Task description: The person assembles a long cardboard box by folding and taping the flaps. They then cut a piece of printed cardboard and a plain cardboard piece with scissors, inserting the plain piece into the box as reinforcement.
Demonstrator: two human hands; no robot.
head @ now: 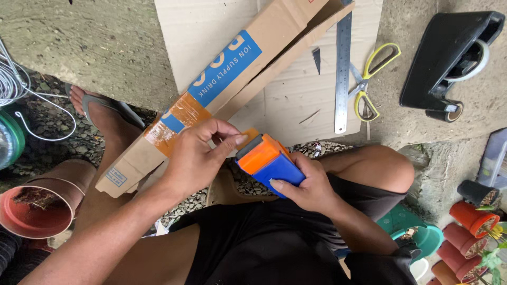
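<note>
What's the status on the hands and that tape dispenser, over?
Right hand grips orange-and-blue tape dispenser. Left hand pinches at its front edge, beside taped cardboard box. Ruler and scissors lie apart, nothing in the way.

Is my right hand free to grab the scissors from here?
Probably not at once: the right hand grips the orange and blue tape dispenser. The scissors lie uncovered on the concrete beside the ruler, so nothing blocks them.

The tape dispenser (269, 163) sits in the right hand (309, 184), the left hand (198, 153) just beside it on the folded carton (211, 89), ruler (343, 74) and scissors (369, 79) beyond.
</note>
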